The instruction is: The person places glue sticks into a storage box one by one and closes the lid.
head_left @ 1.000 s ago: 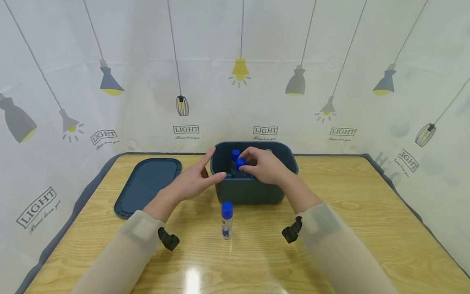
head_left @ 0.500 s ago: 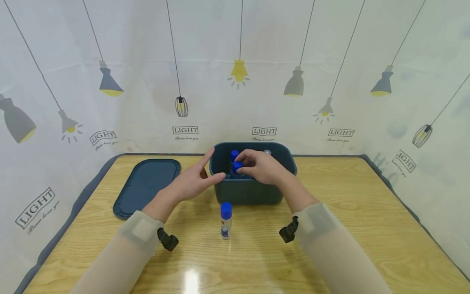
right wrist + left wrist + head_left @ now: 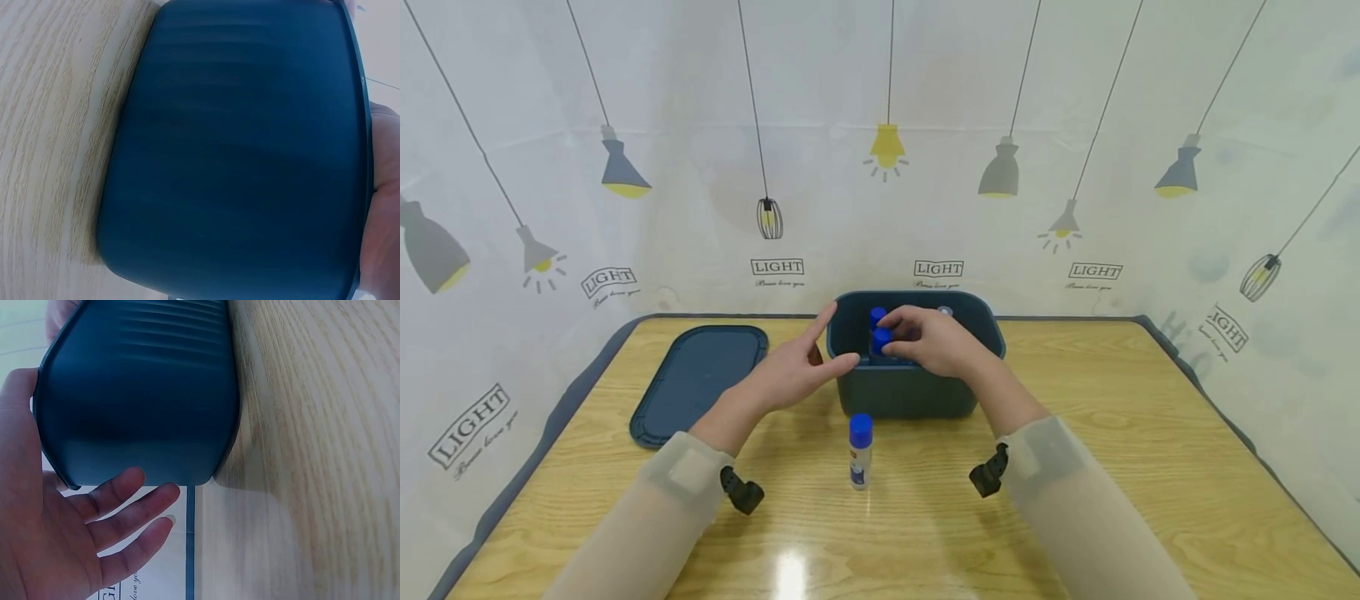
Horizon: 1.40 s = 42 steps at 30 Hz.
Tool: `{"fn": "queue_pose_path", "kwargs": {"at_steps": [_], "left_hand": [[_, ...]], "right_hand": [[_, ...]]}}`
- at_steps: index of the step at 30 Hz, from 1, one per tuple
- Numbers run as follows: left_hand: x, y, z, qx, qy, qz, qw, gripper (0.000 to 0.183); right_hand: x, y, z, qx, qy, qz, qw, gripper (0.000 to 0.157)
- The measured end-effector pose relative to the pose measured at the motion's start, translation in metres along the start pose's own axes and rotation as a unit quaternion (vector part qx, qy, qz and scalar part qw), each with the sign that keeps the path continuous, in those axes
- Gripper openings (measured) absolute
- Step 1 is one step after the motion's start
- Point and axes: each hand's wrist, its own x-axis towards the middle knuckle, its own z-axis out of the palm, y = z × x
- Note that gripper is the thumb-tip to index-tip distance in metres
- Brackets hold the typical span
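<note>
In the head view, a dark teal bin [image 3: 906, 393] stands on the table in front of me. My right hand [image 3: 943, 342] reaches over its near rim and pinches a blue-capped glue stick [image 3: 881, 340] inside. Just behind that one is a second blue-capped glue stick [image 3: 877, 314], upright. My left hand [image 3: 790, 371] rests at the bin's left end, thumb and forefinger touching the rim. The left wrist view shows its other fingers [image 3: 134, 522] stretched out beside the bin wall. Another glue stick [image 3: 861, 454] stands upright on the table, nearer me than the bin.
A dark teal lid [image 3: 703, 379] lies flat on the wooden table [image 3: 1090, 442], left of the bin. A small pale round thing [image 3: 945, 311] shows in the bin behind my right hand. A white sheet printed with lamps [image 3: 820, 167] hangs behind the table.
My right hand has shifted slightly left and lower, with the pinched glue stick sitting a little deeper in the bin. The left hand keeps its place at the rim.
</note>
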Motion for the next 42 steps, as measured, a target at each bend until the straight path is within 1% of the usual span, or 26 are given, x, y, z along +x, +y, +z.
{"fn": "queue_pose_path", "kwargs": {"at_steps": [7, 20, 25, 27, 31, 34, 37, 39, 42], "left_hand": [[0.0, -0.002, 0.0, -0.005, -0.002, -0.002, 1.0, 0.101], [0.0, -0.002, 0.0, -0.004, -0.001, -0.002, 1.0, 0.101], [0.0, -0.002, -0.001, -0.002, -0.001, -0.002, 1.0, 0.101], [0.0, -0.002, -0.001, -0.003, -0.001, -0.001, 1.0, 0.101], [0.001, -0.003, -0.001, -0.003, -0.001, 0.0, 1.0, 0.101], [0.001, -0.003, 0.0, -0.002, 0.0, 0.001, 1.0, 0.101], [0.001, -0.002, 0.001, -0.003, 0.0, 0.002, 1.0, 0.101], [0.002, -0.002, 0.001, -0.003, -0.001, 0.001, 1.0, 0.101], [0.001, -0.001, 0.001, -0.003, -0.002, -0.001, 1.0, 0.101]], "right_hand": [[-0.001, 0.0, 0.001, 0.004, 0.006, 0.0, 1.0, 0.039], [-0.003, 0.002, 0.001, 0.015, 0.025, -0.03, 0.999, 0.042], [-0.003, 0.003, 0.0, 0.024, 0.043, -0.039, 0.998, 0.044], [-0.004, 0.002, 0.0, 0.026, 0.058, -0.044, 0.997, 0.044], [-0.006, 0.002, 0.0, 0.04, 0.106, -0.07, 0.991, 0.042], [-0.009, 0.001, -0.001, 0.049, 0.143, -0.1, 0.983, 0.039], [-0.015, -0.004, -0.003, 0.054, 0.17, -0.126, 0.976, 0.036], [-0.02, -0.008, -0.004, 0.059, 0.177, -0.139, 0.973, 0.035], [-0.03, -0.014, -0.002, 0.06, 0.168, -0.156, 0.972, 0.033]]}}
